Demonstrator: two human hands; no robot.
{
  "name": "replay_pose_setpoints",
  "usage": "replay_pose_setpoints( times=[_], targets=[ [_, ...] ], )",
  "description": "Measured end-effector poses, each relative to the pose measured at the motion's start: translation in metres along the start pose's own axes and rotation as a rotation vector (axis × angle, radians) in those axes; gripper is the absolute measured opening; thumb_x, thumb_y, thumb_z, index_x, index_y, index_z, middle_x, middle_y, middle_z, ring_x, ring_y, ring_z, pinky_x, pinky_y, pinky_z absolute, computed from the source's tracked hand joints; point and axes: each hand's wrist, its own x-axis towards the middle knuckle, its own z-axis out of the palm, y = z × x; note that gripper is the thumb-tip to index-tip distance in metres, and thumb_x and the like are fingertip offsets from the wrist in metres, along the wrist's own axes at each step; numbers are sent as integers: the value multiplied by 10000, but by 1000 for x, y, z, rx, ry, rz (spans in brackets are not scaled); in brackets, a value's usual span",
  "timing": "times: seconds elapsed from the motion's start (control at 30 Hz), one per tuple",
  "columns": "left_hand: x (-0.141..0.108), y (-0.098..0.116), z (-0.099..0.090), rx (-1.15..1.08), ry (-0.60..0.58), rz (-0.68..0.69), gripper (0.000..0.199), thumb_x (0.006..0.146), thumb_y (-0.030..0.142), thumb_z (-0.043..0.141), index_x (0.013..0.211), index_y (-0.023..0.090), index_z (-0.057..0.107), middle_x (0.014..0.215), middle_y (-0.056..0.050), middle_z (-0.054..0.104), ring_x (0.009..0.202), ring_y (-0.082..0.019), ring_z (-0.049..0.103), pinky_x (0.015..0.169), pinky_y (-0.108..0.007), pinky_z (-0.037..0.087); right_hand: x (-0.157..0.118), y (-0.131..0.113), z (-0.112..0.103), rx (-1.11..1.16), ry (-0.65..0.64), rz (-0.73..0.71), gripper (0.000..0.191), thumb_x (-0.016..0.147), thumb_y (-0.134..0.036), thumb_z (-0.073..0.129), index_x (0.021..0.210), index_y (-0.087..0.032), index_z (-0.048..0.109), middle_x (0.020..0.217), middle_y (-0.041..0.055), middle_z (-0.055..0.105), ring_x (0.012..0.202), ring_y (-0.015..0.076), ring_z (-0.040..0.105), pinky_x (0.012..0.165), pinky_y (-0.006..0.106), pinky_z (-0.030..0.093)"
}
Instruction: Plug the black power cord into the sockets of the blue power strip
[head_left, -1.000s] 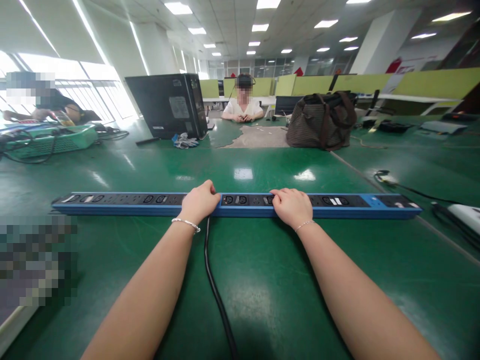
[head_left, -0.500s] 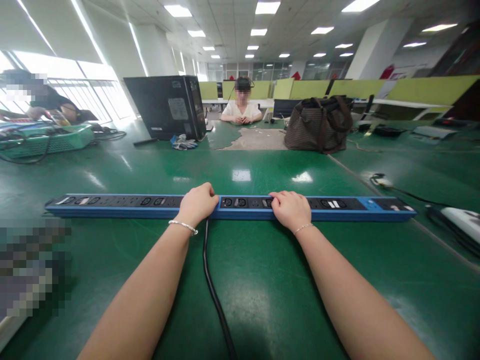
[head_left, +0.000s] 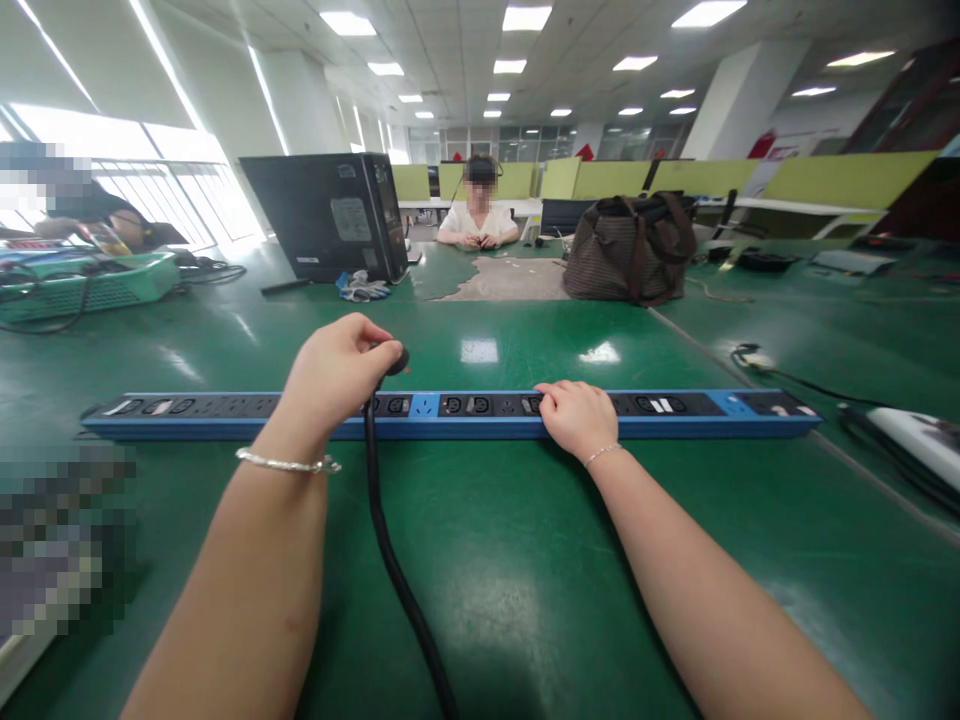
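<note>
A long blue and black power strip [head_left: 480, 428] lies across the table, with rows of sockets along its top. Above its left-middle part, my left hand [head_left: 341, 365] is closed around a black plug [head_left: 399, 360], which is clear of the sockets. From the plug a thick black cable [head_left: 386, 540] runs down toward me. A blue socket [head_left: 425, 405] shows uncovered to the right of that hand. My right hand [head_left: 581, 420] grips the strip right of its middle, fingers over the far edge, hiding some sockets.
On the green table [head_left: 525, 560] stand a black computer case [head_left: 322, 220] and a brown bag [head_left: 630, 250]. Gloves [head_left: 364, 287] lie by the case. A green basket [head_left: 97, 290] is at left, a white device [head_left: 911, 435] at right. A person [head_left: 478, 215] sits opposite, another at far left.
My left hand has lifted off the strip with the plug, moving up and left, and the blue socket has come into view. My right hand stays where it was on the strip.
</note>
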Motion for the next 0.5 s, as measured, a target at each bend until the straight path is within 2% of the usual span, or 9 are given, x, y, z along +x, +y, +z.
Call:
replay_pose_setpoints(
  times=[0.1, 0.37, 0.5],
  targets=[
    [-2, -4, -16, 6, 32, -32, 286, 683, 428, 549, 811, 190, 643, 711, 1, 669, 671, -167, 594, 638, -279, 443, 0, 0, -1, -4, -7, -1, 383, 851, -252, 357, 1060, -273, 676, 1033, 9, 679, 924, 181, 564, 812, 311, 335],
    [6, -20, -16, 2, 10, -107, 295, 690, 430, 538, 823, 187, 641, 711, -1, 667, 672, -158, 596, 638, -264, 432, 1, 1, 0, -27, -19, -6, 387, 856, -258, 352, 1074, -283, 671, 1051, 9, 674, 925, 179, 565, 812, 315, 338],
    [12, -39, -23, 100, 51, -161, 312, 700, 449, 516, 837, 194, 632, 724, -13, 661, 702, -167, 593, 638, -265, 421, 1, 1, 0, -24, -12, -8, 388, 854, -260, 349, 1066, -282, 673, 1043, 2, 676, 923, 181, 567, 806, 317, 345]
  ],
)
